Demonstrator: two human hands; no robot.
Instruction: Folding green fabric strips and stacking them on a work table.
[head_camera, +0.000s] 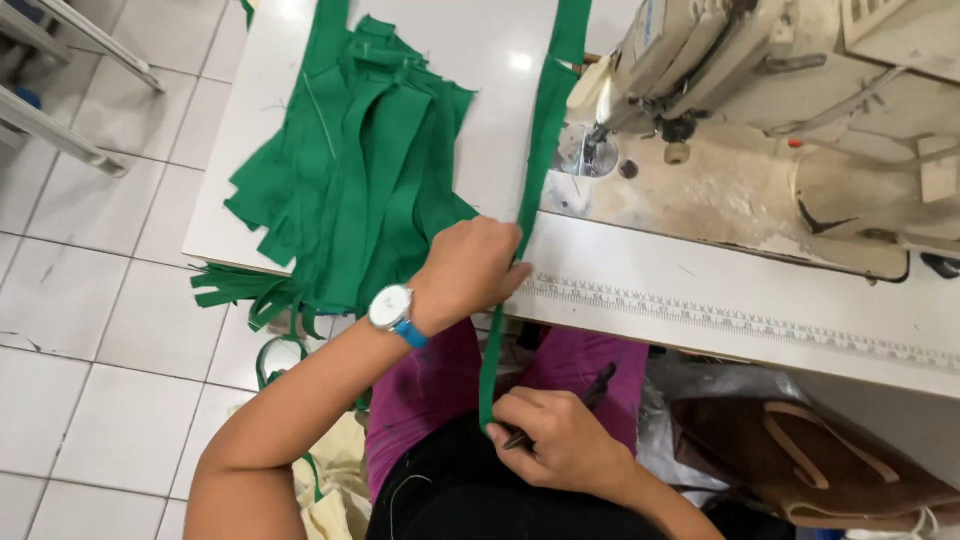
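- Left hand (470, 270) presses the green fabric strip (540, 140) against the near table edge (700, 290), fingers curled together.
- Right hand (560, 440), lower down, pinches the strip's end alongside a dark tool (590, 390).
- The strip runs far toward the sewing machine (760, 60).

Fabric pile (355, 170): we see green cut pieces heaped on the white table's left part, some strips hanging over its near edge.
Table (480, 60): white, with a measuring scale (740, 322) along its front edge.
Sewing machine (760, 60): cream, worn, at the right.
Bag (810, 460): brown, with tan straps, below the table.
Floor (90, 300): white tiles.
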